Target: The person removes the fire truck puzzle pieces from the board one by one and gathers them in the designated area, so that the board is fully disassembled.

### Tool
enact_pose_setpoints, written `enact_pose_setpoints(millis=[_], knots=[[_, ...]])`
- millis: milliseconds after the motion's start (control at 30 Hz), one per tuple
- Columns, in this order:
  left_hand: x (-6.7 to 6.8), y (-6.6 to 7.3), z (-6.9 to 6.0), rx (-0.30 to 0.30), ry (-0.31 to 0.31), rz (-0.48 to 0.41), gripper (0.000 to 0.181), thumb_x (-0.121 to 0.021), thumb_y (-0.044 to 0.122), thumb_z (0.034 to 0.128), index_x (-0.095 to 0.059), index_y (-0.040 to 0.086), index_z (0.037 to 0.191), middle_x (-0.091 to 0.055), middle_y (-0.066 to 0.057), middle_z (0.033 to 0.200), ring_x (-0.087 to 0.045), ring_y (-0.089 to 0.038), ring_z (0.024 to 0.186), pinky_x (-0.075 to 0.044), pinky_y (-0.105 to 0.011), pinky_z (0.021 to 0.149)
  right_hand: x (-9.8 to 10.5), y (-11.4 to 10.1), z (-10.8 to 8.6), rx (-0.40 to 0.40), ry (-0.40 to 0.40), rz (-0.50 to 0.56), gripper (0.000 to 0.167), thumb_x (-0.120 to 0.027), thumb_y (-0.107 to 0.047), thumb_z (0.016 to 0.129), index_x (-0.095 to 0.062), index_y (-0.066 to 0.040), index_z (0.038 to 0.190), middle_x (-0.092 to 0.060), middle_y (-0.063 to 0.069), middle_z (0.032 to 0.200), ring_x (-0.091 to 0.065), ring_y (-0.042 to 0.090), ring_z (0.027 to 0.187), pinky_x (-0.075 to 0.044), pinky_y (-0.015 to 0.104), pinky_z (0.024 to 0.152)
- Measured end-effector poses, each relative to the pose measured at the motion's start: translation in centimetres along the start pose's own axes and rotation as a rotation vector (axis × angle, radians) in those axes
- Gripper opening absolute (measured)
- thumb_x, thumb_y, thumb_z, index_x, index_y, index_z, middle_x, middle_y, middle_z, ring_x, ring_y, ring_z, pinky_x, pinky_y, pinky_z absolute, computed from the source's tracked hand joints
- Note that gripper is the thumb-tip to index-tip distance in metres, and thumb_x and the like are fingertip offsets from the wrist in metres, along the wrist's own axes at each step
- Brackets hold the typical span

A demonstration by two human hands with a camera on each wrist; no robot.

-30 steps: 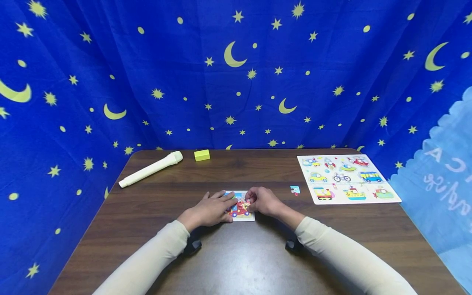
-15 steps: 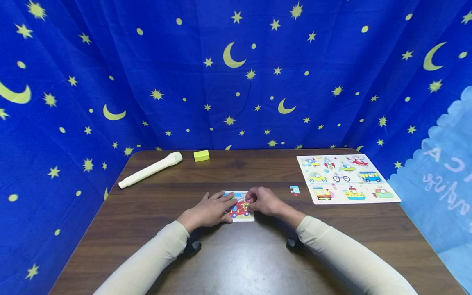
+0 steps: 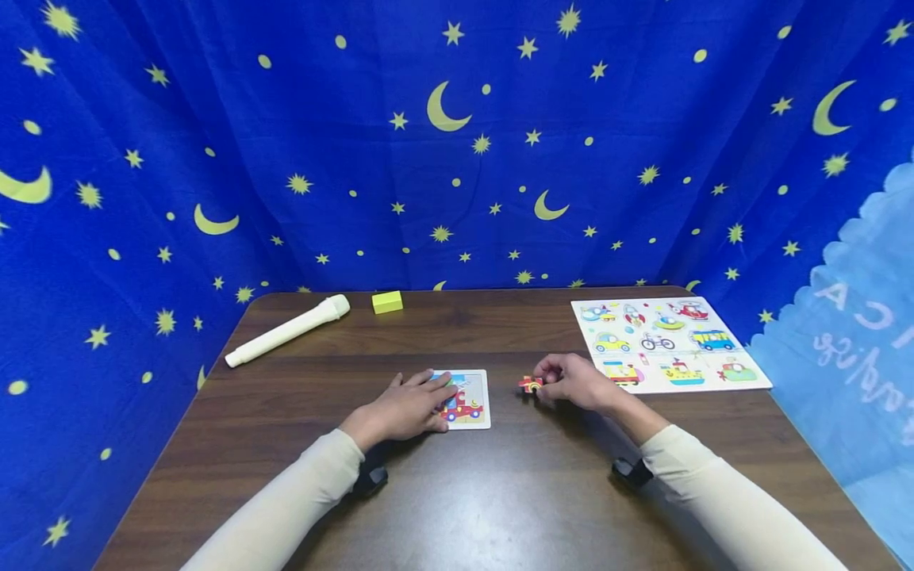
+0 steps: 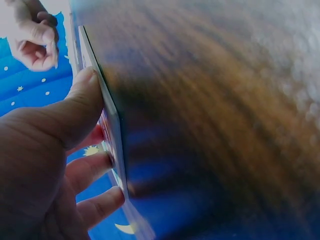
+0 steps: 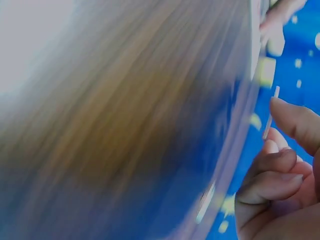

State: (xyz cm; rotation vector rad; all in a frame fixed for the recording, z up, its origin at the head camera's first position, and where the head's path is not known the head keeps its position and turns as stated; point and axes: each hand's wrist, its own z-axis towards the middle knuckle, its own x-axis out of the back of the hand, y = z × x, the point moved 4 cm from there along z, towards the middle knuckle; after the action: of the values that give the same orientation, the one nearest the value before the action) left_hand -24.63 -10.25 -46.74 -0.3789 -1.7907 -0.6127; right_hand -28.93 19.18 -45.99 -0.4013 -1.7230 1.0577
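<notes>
My left grip point(image 3: 403, 406) lies with its fingers spread apart on the one small jigsaw tray point(image 3: 488, 404), which sits on the worktop point(image 3: 457, 492) partly under those fingers and partly to their right. In the tray I see pieces of a red vehicle with blue wheels and a pale patch of tray floor; my fingers hide its left part, so I cannot count what it holds. My right grip point(image 3: 580, 382) pinches one red-and-yellow jigsaw piece point(image 3: 530, 385) between thumb and fingers, just right of the tray and apart from it. To the right of that grip and a little beyond lies one white puzzle board point(image 3: 651, 382) bearing ten vehicle figures point(image 3: 712, 340); whether they lift out I cannot tell. Ahead of my left grip are one yellow block point(image 3: 387, 302) and, farther left, one cream microphone-shaped stick point(image 3: 288, 331). From my head I see the piece's printed face; my right wrist view gives only its thin, pale edge. My left wrist view shows the tray edge-on, thumb against its rim, my right grip beyond it and the worktop blurred.
</notes>
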Motion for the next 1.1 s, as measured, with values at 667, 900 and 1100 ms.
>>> enact_pose_setpoints(millis=[667,900,1100], knots=[[-0.3,-0.2,0.1,0.000,0.004,-0.012,0.066,-0.060,0.049,0.1005,-0.041,0.022,0.158,-0.030,-0.003,0.167,-0.025,-0.034,0.154,-0.024,-0.073,0.114,4.0,4.7,-2.4,-0.112,0.045,-0.160,0.026,-0.080,-0.006,0.080,-0.068,-0.001,0.102,-0.057,0.000,0.074,-0.051,0.014,0.067,-0.039,0.025,0.059],[-0.3,-0.2,0.1,-0.009,0.012,-0.017,0.066,-0.060,0.048,0.1002,-0.042,0.022,0.157,-0.031,-0.004,0.167,-0.026,-0.034,0.153,-0.024,-0.074,0.114,4.1,4.6,-2.4,-0.132,0.059,-0.183,0.026,-0.080,-0.005,0.080,-0.069,-0.003,0.104,-0.058,0.001,0.075,-0.052,0.016,0.068,-0.040,0.028,0.061],[-0.1,-0.3,0.1,-0.008,0.011,-0.018,0.066,-0.061,0.048,0.1000,-0.042,0.021,0.157,-0.031,-0.004,0.167,-0.026,-0.034,0.153,-0.024,-0.073,0.114,3.7,3.4,-1.7,-0.084,0.078,-0.069,0.029,-0.075,-0.002,0.083,-0.066,0.003,0.110,-0.064,0.004,0.077,-0.059,0.017,0.069,-0.045,0.026,0.060]])
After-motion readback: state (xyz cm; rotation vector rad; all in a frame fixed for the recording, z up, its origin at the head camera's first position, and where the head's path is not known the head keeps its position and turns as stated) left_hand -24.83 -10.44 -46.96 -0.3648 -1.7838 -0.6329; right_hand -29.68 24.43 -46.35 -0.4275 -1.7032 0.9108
